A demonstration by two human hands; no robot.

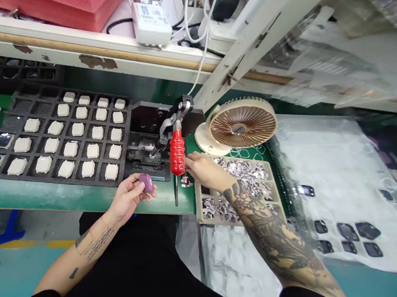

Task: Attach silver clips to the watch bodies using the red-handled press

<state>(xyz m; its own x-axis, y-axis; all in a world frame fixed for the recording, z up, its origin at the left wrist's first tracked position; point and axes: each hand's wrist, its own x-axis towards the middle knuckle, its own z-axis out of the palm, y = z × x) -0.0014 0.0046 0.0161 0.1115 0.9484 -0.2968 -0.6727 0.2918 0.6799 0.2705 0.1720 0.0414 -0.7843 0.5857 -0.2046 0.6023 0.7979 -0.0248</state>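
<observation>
One purple piece (146,183) is being pinched between thumb and fingers of the left hand (127,198), above the green table (71,192) near its front edge, while the red handle (177,153) is standing to the piece's right and slightly beyond. The right hand (204,170) is lying nearer the handle, its fingertips too hidden to tell its grip. The piece's long axis is apparently running from front edge toward back edge, neither end distinctly pointing.

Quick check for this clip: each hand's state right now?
Left hand: closed on a small purple piece, held in the fingers.
Right hand: fingertips partly hidden by the red toggle-clamp handle; cannot tell whether it holds anything.
</observation>
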